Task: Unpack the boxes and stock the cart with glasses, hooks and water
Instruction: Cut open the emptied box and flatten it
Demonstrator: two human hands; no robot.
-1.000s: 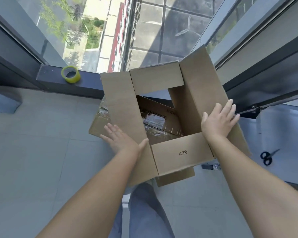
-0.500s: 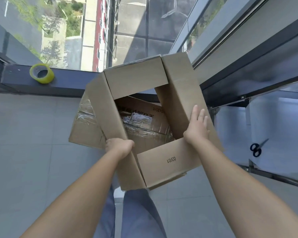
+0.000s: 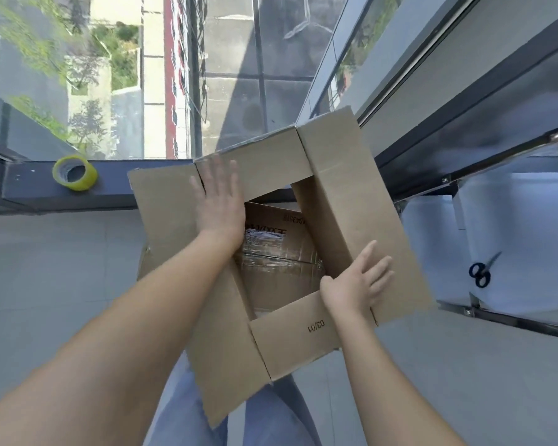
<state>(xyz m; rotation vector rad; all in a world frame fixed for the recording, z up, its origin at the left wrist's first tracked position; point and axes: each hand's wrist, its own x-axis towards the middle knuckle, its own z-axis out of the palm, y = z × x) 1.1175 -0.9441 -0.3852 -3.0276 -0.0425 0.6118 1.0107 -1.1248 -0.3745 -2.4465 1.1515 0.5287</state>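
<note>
A brown cardboard box is held up in front of me, its four top flaps spread open. Inside I see only a taped bottom seam with shiny clear tape. My left hand lies flat with straight fingers on the left flap near the far corner. My right hand presses with spread fingers on the right flap at the near inner corner, its thumb at the opening's edge. The near flap is printed 03/01.
A roll of yellow tape sits on the dark window sill at left. Black-handled scissors lie on a white shelf surface at right. Glass walls stand ahead. Grey floor tiles and my legs are below.
My left hand let go of the left flap's edge and moved up to lie flat on it. My right hand slid toward the near corner. The box rose closer to me.
</note>
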